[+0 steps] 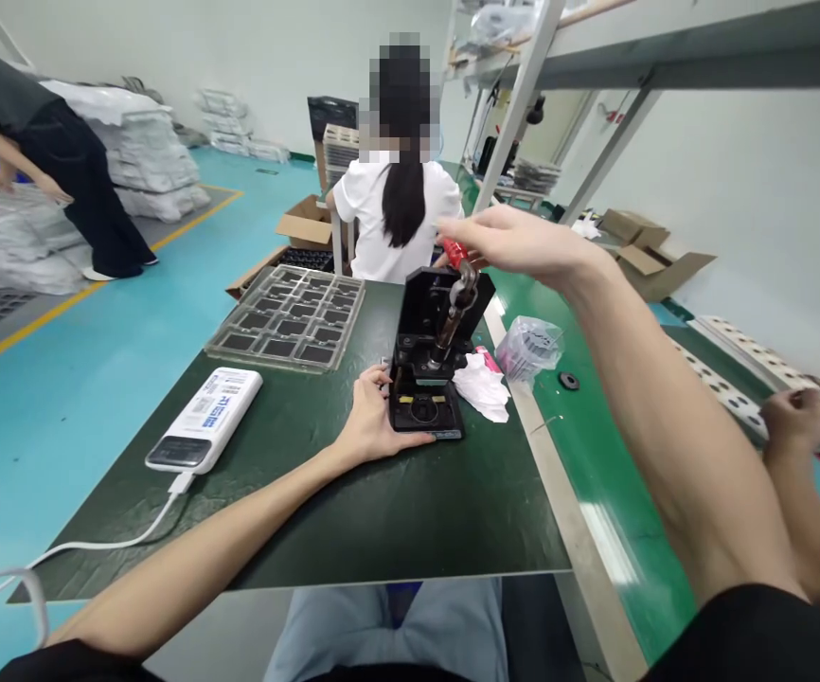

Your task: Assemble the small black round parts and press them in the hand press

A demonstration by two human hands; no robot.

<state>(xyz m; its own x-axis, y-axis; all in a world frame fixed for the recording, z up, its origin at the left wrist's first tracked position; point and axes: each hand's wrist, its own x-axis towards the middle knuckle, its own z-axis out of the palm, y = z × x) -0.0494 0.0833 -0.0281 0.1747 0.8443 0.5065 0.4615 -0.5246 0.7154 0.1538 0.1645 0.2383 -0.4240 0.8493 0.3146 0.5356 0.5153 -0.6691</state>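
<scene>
A black press (pixel 417 308) stands on the surface (pixel 382 530), its base (pixel 424 417) clamped in the left hand (pixel 371 424); the right hand (pixel 509 242) touches its red handle (pixel 455 253) (whether that grip is closed, I cannot tell). Leftward lies a tray (pixel 268 361).

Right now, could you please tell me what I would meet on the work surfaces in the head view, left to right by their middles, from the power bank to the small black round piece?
White power bank, clear compartment tray, left hand, black clamp fixture, crumpled white tissue, clear plastic bag, small black round piece.
</scene>
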